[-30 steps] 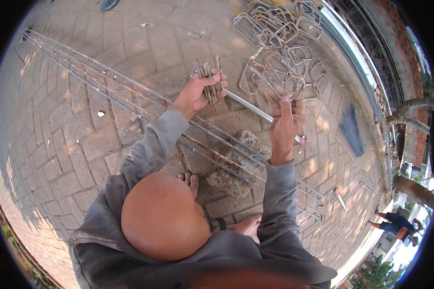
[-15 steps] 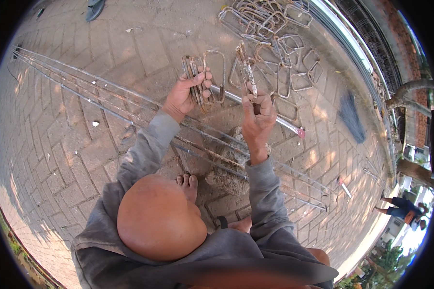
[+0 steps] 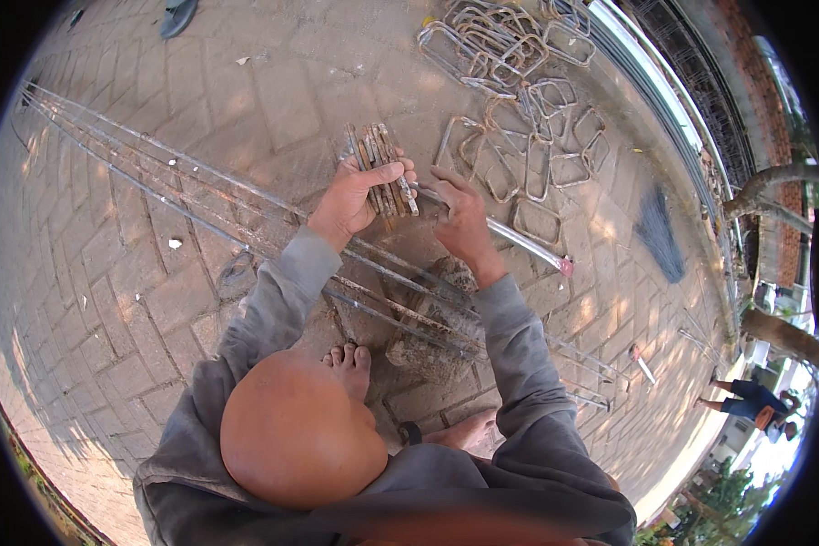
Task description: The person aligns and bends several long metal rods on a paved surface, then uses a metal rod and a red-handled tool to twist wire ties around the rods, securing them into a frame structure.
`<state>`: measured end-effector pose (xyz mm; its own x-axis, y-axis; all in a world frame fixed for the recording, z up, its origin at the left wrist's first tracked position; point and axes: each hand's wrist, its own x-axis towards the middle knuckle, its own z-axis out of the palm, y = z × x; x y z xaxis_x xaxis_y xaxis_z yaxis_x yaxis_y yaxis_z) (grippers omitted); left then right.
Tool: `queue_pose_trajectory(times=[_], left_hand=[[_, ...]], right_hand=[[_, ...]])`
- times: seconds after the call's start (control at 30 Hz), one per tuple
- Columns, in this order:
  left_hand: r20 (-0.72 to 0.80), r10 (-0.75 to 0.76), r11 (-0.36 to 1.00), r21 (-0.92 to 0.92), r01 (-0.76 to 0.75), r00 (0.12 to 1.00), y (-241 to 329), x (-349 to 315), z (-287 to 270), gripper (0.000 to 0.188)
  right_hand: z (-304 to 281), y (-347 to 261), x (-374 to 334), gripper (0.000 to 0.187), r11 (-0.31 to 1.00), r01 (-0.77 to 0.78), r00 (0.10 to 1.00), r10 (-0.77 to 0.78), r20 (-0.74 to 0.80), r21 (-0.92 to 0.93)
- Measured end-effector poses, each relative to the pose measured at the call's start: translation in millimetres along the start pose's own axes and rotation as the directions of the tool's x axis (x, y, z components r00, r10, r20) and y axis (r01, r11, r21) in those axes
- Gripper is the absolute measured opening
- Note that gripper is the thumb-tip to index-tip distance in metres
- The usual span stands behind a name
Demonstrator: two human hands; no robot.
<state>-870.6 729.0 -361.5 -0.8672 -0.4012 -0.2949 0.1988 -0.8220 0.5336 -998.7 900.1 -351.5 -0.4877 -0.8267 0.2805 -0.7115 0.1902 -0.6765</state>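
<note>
Brick paving (image 3: 282,100) outdoors, patchy sun. Left hand (image 3: 344,202) has a small stack of rusty metal loops (image 3: 377,148) bunched up; right hand (image 3: 464,223) is just beside it, half curled, can't tell if it's gripping anything. Way more loose loops (image 3: 497,42) lie far right, so plenty left ungathered imo.

The person wears a loose grey long-sleeved top (image 3: 419,478), its cloth deeply creased. The left sleeve (image 3: 273,282) is wrinkled along the forearm and ends in a plain cuff at the wrist; the right sleeve (image 3: 530,350) matches it — same grey, same soft folds. Toward the lower edge the fabric darkens and blurs. The left hand (image 3: 355,193) and right hand (image 3: 464,226) are bare, as are the rounded knee (image 3: 296,432) and the feet — a dark band (image 3: 411,432) shows near one foot (image 3: 469,431).
</note>
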Motion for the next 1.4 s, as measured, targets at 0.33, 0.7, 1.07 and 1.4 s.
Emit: queue_pose_trajectory(times=[0.33, 0.7, 1.07, 1.4], left_hand=[[-0.067, -0.042, 0.998, -0.040, 0.039, 0.997, 2, 2, 0, 0.024], [0.300, -0.074, 0.955, -0.254, 0.154, 0.951, 7, -9, -4, 0.033], [0.464, -0.084, 0.960, -0.199, 0.196, 0.882, 8, -14, -14, 0.039], [0.297, -0.109, 0.975, -0.152, 0.160, 0.948, 10, -16, -5, 0.036]], right_hand=[[-21, 101, 171, 0.052, 0.786, -0.234, 0.965, 0.116, -0.235, -0.573], [-42, 163, 181, 0.043, 0.694, 0.007, 0.899, 0.310, 0.308, -0.720], [-48, 187, 191, 0.044, 0.756, -0.197, 0.980, 0.141, -0.138, -0.625], [-58, 171, 194, 0.037, 0.773, -0.013, 0.941, 0.225, 0.255, -0.634]])
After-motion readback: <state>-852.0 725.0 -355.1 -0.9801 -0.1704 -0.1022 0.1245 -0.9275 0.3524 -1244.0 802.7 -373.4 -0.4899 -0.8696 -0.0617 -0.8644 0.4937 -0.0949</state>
